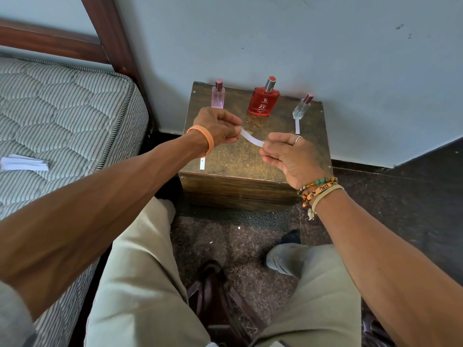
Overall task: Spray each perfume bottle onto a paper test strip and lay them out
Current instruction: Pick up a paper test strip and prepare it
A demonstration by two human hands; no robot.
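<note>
Head view, the only angle we have. Both hands are up over the wooden stand [250,161] with one paper test strip [251,139] stretched between them. The left hand [217,128] has its fingers curled in tight and pinches the strip's left end. The right hand [290,156] nips the other end between thumb and forefinger, its other fingers loosely bent. The strip hangs in the air above the middle of the stand, sagging in a soft curve.

Along the back edge stand three bottles: the pink bottle [218,96] at the back left corner, the red bottle [263,101] at mid back edge, and the clear bottle [302,108] towards the back right corner. A laid strip [297,126] lies just in front of the clear bottle; whether they touch, I cannot tell. A second laid strip [202,163] sits at the front left edge, partly hidden by the left wrist. None shows in front of the red bottle, so that looks like this strip's spot.

Off to the left, a stack of spare strips [25,164] rests on the mattress [75,101].

My read on handling: the strip is featherlight and floppy, easy to crease, so it is best pinched at the very ends. The glass bottles look breakable and are best gripped round the body.
</note>
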